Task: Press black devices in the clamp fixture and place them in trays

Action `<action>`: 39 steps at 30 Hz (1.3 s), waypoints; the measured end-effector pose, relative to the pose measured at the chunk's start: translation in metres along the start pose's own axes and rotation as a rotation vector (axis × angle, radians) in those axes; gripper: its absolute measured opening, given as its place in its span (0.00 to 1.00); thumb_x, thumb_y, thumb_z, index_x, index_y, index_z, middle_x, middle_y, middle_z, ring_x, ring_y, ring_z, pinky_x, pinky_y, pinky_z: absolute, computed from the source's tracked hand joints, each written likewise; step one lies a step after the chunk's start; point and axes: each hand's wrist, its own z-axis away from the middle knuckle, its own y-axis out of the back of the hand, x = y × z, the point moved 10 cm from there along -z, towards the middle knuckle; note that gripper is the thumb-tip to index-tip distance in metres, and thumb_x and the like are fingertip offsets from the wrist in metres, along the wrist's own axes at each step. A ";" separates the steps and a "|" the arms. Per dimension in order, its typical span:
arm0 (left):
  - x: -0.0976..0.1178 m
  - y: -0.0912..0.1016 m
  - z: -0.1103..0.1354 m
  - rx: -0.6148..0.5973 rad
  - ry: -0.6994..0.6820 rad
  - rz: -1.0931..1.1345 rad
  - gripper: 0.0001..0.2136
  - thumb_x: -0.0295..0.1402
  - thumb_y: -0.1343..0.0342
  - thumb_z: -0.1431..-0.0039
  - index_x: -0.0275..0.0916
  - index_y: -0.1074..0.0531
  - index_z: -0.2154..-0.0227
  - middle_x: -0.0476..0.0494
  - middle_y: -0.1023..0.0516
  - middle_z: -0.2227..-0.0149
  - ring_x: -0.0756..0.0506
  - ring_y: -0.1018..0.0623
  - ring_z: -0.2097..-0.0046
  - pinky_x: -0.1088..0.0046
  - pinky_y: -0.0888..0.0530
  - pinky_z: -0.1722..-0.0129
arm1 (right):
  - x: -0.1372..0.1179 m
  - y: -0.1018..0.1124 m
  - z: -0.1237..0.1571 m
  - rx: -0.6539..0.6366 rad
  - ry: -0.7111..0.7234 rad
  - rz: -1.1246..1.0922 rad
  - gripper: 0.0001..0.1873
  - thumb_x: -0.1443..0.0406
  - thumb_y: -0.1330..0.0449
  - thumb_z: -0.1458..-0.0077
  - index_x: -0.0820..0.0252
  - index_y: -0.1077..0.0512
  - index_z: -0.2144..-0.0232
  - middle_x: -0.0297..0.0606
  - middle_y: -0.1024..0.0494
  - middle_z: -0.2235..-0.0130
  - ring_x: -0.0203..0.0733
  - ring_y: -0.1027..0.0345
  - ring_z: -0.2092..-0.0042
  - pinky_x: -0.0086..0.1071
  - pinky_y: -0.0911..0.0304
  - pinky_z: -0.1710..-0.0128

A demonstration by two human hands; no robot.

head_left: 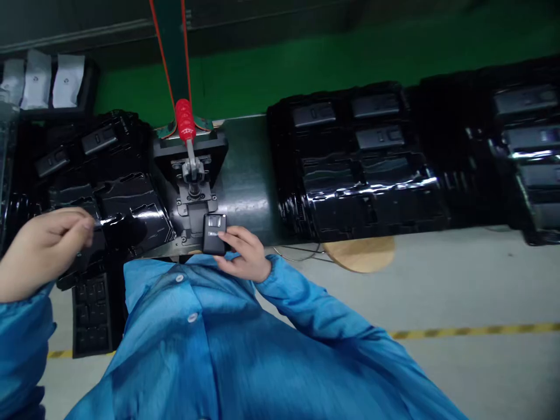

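Note:
My right hand (242, 254) is closed on a small black box-shaped part (214, 233) at the front of a toggle-clamp jig (192, 175) with a red handle (185, 119). My left hand (41, 251) is out to the left, fingers pinched on the edge of a glossy black plastic tray (131, 210) that lies beside the jig. Both sleeves are blue.
Stacks of black trays holding dark parts (359, 163) fill the bench to the right, with more at the far right (525, 140) and on the left (87, 146). White bags (44, 79) stand at the back left. A tray (91, 309) sits on the floor by a yellow line.

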 end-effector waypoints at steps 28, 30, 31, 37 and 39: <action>0.155 -0.077 0.026 0.167 -0.614 0.227 0.08 0.29 0.40 0.29 0.37 0.16 0.54 0.39 0.13 0.57 0.45 0.15 0.56 0.71 0.18 0.54 | -0.049 0.023 0.020 0.041 0.052 -0.095 0.33 0.57 0.29 0.45 0.56 0.26 0.38 0.45 0.20 0.53 0.47 0.19 0.56 0.40 0.19 0.57; 0.160 -0.081 0.020 0.169 -0.612 0.217 0.07 0.29 0.39 0.29 0.37 0.15 0.56 0.40 0.13 0.58 0.45 0.14 0.58 0.71 0.18 0.55 | -0.053 0.027 0.018 0.043 0.061 -0.098 0.33 0.57 0.30 0.44 0.56 0.27 0.38 0.45 0.20 0.54 0.47 0.19 0.55 0.40 0.19 0.57; 0.162 -0.084 0.017 0.157 -0.600 0.216 0.07 0.30 0.39 0.29 0.37 0.15 0.57 0.40 0.12 0.58 0.45 0.14 0.58 0.71 0.18 0.56 | -0.055 0.029 0.018 0.041 0.064 -0.100 0.33 0.57 0.30 0.44 0.57 0.27 0.38 0.45 0.20 0.54 0.47 0.19 0.55 0.39 0.19 0.57; 0.163 -0.103 0.003 0.048 -0.543 0.233 0.08 0.32 0.41 0.28 0.38 0.17 0.59 0.42 0.13 0.59 0.45 0.16 0.58 0.70 0.21 0.57 | -0.058 0.041 0.017 0.046 0.068 -0.088 0.34 0.56 0.30 0.42 0.55 0.27 0.36 0.43 0.20 0.55 0.47 0.19 0.55 0.38 0.19 0.58; 0.165 -0.110 0.000 -0.006 -0.537 0.202 0.09 0.33 0.43 0.27 0.39 0.18 0.60 0.43 0.15 0.60 0.45 0.17 0.59 0.69 0.22 0.57 | -0.059 0.043 0.018 0.054 0.077 -0.086 0.33 0.56 0.31 0.41 0.55 0.27 0.36 0.43 0.20 0.55 0.47 0.19 0.55 0.38 0.20 0.59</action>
